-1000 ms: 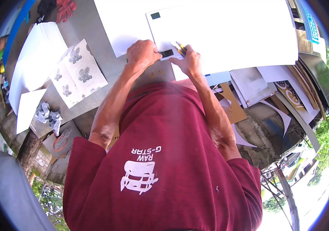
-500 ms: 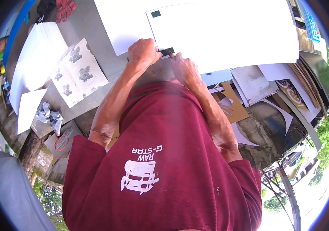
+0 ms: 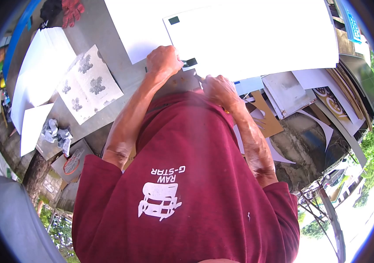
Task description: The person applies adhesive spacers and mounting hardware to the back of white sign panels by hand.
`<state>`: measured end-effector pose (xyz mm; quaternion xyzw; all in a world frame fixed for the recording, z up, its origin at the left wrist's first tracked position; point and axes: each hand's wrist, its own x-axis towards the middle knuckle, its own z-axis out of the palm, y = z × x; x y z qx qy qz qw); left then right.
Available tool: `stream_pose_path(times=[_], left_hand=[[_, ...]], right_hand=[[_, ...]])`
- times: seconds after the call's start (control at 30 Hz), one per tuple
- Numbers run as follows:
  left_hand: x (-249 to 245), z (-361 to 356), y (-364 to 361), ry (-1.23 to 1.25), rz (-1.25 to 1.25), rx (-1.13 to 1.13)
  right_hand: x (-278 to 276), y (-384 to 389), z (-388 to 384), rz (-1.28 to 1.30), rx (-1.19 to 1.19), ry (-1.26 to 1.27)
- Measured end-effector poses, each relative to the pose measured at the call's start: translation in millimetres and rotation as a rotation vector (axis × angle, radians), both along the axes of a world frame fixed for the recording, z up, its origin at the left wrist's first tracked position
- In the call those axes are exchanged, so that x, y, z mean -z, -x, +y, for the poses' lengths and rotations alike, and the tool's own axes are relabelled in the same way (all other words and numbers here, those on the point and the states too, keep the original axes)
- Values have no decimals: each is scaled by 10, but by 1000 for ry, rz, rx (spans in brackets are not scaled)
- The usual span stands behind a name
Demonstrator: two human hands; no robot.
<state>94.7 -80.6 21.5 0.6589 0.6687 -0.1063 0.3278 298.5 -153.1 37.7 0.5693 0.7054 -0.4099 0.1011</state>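
Note:
A large white sheet (image 3: 257, 39) lies over the grey table, with one dark green rectangle (image 3: 174, 20) near its upper left corner and another dark rectangle (image 3: 190, 62) at its lower left corner. My left hand (image 3: 164, 60) is closed beside that lower corner; whatever its fingers press or hold is hidden. Just right of and below the corner, my right hand (image 3: 218, 90) is closed round a small thin tool (image 3: 198, 77), whose tip points up and left at the sheet's edge.
A printed sheet with grey tree pictures (image 3: 91, 85) and a stack of white sheets (image 3: 42, 65) lie at left. Red gloves (image 3: 72, 12) rest at the upper left. Boards and offcuts (image 3: 287, 96) are piled at right, with crumpled foil-like material (image 3: 57, 133) at lower left.
My right hand has moved right and down with the tool, away from the dark rectangle at the corner. My left hand has stayed almost in place.

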Motion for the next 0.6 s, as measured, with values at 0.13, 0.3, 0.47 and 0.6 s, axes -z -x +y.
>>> stream_pose_path(times=[0.13, 0.3, 0.47, 0.6], left_hand=[[-30, -20, 51, 45, 10, 26], [-10, 6, 14, 54, 58, 54], [-13, 2, 19, 60, 68, 59], [-18, 6, 14, 68, 65, 54]], right_hand=[[50, 25, -35, 39, 180, -23], [165, 219, 14, 109, 235, -85], [139, 321, 50, 60, 194, -115], [153, 330, 36, 41, 177, -149]])
